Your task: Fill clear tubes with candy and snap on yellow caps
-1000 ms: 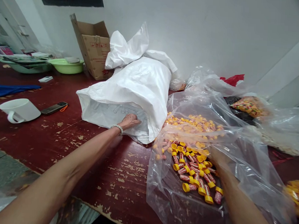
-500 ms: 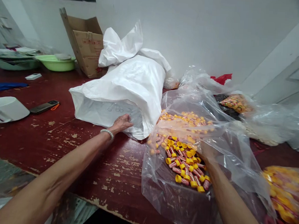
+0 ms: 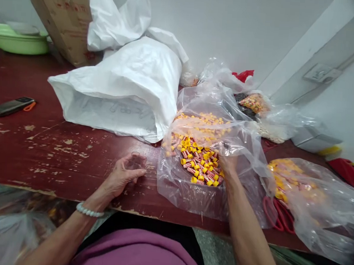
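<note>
Above the table's front half, my left hand (image 3: 122, 175) is curled around a small clear plastic container (image 3: 139, 160), see-through and round-edged; its exact kind is hard to make out. The open white sack (image 3: 129, 77) lies beyond that hand, with more clear pieces inside its mouth. My right hand (image 3: 228, 157) reaches into a large clear plastic bag (image 3: 188, 197), where many small red-and-white striped tubes with yellow caps (image 3: 202, 162) lie heaped. Plastic film and blur hide the fingers of this hand, beside the right edge of the heap.
A cardboard box (image 3: 64, 19) and a green basin (image 3: 20, 43) stand at the back left. A phone (image 3: 10, 106) lies on the worn red table (image 3: 56, 149). To the right are another filled plastic bag (image 3: 302, 184) and red-handled scissors (image 3: 280, 214).
My left hand has come back from the white sack's mouth toward me with a clear container in it. My right hand stays in the bag. The view has turned right and down.
</note>
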`<state>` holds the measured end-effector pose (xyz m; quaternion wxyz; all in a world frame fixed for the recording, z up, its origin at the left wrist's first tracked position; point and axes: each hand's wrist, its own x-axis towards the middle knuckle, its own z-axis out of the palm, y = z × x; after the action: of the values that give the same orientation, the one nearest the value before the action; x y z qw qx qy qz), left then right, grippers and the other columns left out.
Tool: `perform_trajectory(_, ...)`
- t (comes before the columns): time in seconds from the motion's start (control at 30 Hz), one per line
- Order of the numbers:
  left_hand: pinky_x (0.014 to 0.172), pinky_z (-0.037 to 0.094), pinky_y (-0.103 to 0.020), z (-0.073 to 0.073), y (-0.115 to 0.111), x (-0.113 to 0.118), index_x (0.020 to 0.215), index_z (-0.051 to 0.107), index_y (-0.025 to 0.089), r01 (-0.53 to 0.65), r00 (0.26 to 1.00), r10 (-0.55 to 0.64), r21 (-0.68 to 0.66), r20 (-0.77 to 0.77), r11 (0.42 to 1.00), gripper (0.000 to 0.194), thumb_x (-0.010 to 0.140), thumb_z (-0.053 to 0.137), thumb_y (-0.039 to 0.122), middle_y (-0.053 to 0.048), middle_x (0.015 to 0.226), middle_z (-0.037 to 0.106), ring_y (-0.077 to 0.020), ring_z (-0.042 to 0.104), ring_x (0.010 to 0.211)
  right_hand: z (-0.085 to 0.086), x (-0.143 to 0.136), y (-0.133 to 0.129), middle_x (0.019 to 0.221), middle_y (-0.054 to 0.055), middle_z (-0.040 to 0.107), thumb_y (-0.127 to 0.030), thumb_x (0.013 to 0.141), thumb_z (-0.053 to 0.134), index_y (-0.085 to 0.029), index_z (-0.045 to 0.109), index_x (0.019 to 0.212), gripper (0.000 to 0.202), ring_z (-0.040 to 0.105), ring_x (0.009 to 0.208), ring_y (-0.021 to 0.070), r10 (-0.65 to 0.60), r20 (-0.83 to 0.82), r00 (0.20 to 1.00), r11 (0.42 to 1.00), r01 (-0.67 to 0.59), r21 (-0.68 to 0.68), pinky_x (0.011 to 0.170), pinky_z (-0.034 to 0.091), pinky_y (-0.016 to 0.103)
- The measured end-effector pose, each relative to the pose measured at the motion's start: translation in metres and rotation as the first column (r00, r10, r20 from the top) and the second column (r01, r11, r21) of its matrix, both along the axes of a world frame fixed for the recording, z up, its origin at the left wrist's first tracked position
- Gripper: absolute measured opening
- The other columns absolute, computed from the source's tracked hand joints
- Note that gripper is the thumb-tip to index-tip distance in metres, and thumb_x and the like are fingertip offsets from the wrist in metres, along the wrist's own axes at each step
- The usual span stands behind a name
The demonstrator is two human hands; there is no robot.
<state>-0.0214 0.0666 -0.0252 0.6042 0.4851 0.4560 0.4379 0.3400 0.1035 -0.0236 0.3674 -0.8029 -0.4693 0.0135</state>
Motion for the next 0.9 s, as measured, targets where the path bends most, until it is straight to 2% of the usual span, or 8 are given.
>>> perform_trajectory(0.1,0.039,0.038,-0.016,-0.002,-0.009,0.009,0.09,0.058,0.017,-0.009,1.0,0.008,-0.007,-0.006,1.0,0.041,0.057,0.08,0.029,0.001,0.084,0.064,-0.0086,0.055,0.057,0.004,-0.017,-0.024,0.1,0.013,0.066,-0.053,0.085,0.037,-0.015,0.058,0.107,0.049,0.061,0.091,0.0218,0.008,-0.14,0.99,0.989,0.013,0.15,0.076,0.046,0.033)
perform_trajectory(0.2,0.041,0.04,-0.017,0.0,-0.015,0.016,0.09,0.057,0.017,-0.008,0.999,0.007,-0.01,-0.052,1.0,0.041,0.058,0.079,0.032,-0.001,0.087,0.066,-0.0095,0.055,0.058,0.001,-0.048,-0.05,0.082,0.006,0.066,-0.057,0.085,0.039,-0.014,0.052,0.112,0.052,0.059,0.062,0.0149,0.064,-0.317,0.946,0.978,0.004,0.211,0.054,0.045,0.026)
perform_trajectory(0.27,0.045,0.043,-0.019,0.003,-0.02,0.02,0.092,0.058,0.017,0.04,0.996,-0.041,-0.008,-0.084,0.999,0.04,0.06,0.077,0.033,-0.001,0.083,0.065,-0.0111,0.056,0.06,0.0,-0.074,-0.069,0.078,0.001,0.063,-0.056,0.082,0.048,-0.017,0.051,0.112,0.049,0.052,0.051,0.0101,0.18,-0.502,0.846,0.966,-0.057,0.25,0.046,0.04,0.022)
perform_trajectory(0.33,0.05,0.046,-0.021,0.004,-0.024,0.023,0.09,0.059,0.017,0.105,0.987,-0.1,0.035,-0.128,0.994,0.036,0.062,0.075,0.032,-0.001,0.078,0.063,-0.0121,0.056,0.062,0.004,-0.102,-0.086,0.079,0.0,0.061,-0.05,0.081,0.057,-0.019,0.057,0.105,0.039,0.051,0.053,0.0085,0.329,-0.606,0.724,0.939,-0.181,0.293,0.048,0.04,0.021)
perform_trajectory(0.47,0.059,0.044,-0.021,0.005,-0.03,0.024,0.086,0.06,0.016,0.233,0.951,-0.184,0.187,-0.249,0.954,0.025,0.067,0.07,0.027,-0.001,0.078,0.06,-0.011,0.053,0.065,0.021,-0.146,-0.107,0.09,0.002,0.061,-0.039,0.084,0.059,-0.022,0.065,0.093,0.02,0.055,0.074,0.012,0.552,-0.473,0.687,0.834,-0.446,0.325,0.066,0.045,0.026)
perform_trajectory(0.63,0.059,0.04,-0.022,0.009,-0.038,0.025,0.083,0.059,0.016,0.349,0.907,-0.268,0.226,-0.324,0.91,0.018,0.071,0.067,0.027,0.0,0.073,0.056,-0.0109,0.049,0.063,0.03,-0.164,-0.11,0.086,0.0,0.062,-0.034,0.083,0.061,-0.023,0.06,0.102,0.021,0.058,0.077,0.0127,0.647,-0.415,0.64,0.761,-0.567,0.314,0.071,0.046,0.026)
perform_trajectory(0.77,0.056,0.039,-0.021,0.02,-0.046,0.03,0.079,0.058,0.015,0.33,0.933,-0.291,0.182,-0.212,0.926,0.021,0.07,0.068,0.031,0.0,0.07,0.054,-0.011,0.047,0.063,0.03,-0.166,-0.115,0.089,0.0,0.065,-0.033,0.082,0.064,-0.023,0.063,0.097,0.018,0.059,0.078,0.0126,0.726,-0.26,0.637,0.687,-0.689,0.23,0.072,0.045,0.026)
perform_trajectory(0.9,0.058,0.04,-0.022,0.026,-0.05,0.035,0.074,0.056,0.015,0.301,0.953,-0.295,0.115,-0.062,0.947,0.027,0.064,0.074,0.032,0.0,0.071,0.055,-0.0115,0.049,0.064,0.036,-0.166,-0.118,0.097,0.001,0.066,-0.035,0.087,0.057,-0.025,0.062,0.108,0.024,0.06,0.083,0.0133,0.705,-0.272,0.655,0.709,-0.667,0.23,0.076,0.046,0.027)
